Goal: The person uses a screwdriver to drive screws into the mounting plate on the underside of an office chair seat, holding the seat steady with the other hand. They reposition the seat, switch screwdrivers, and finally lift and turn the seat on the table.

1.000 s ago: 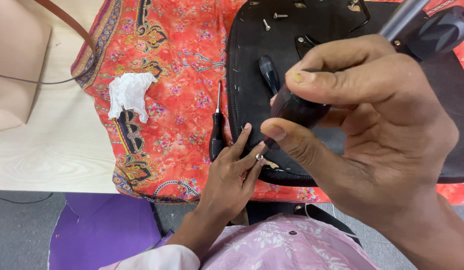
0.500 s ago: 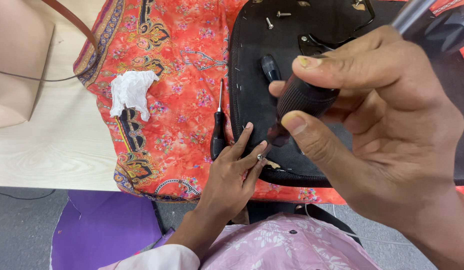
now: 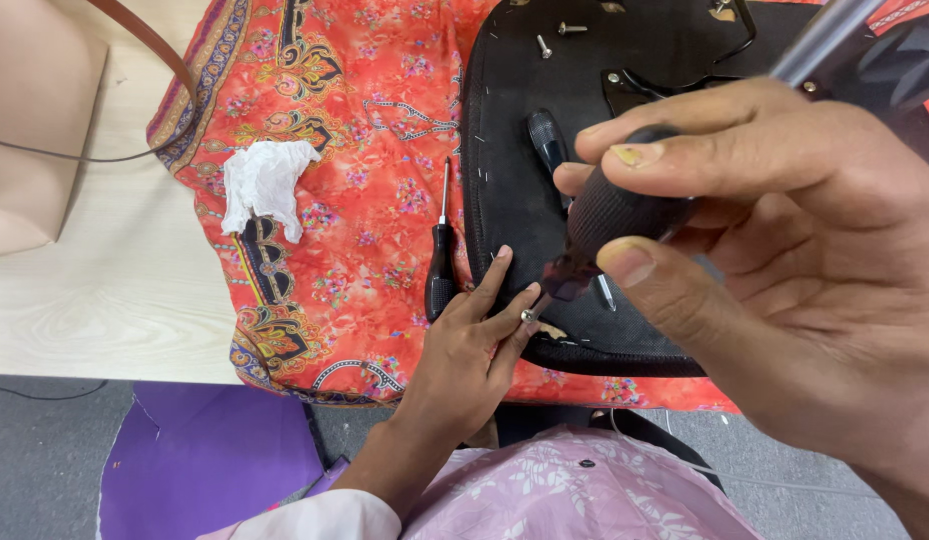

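right hand (image 3: 785, 270): filling the right of the view, running off the right and bottom edges, its wrist going unseen.
screwdriver (image 3: 610, 215): its shaft and tip disappearing behind the left hand's (image 3: 465, 350) fingers, so the contact point is staying hidden.
black seat base (image 3: 545, 180): being cut by the top edge and covered on its right side by the right hand.
metal post (image 3: 820, 40): blurring and leaving the frame at the top.
beige bag (image 3: 35, 110): being cropped by the left and top edges.
screws (image 3: 545, 45): showing too small to tell their type.

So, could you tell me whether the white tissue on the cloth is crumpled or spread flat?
Crumpled. The white tissue is bunched into uneven folds and ridges on the red patterned cloth, not lying flat.
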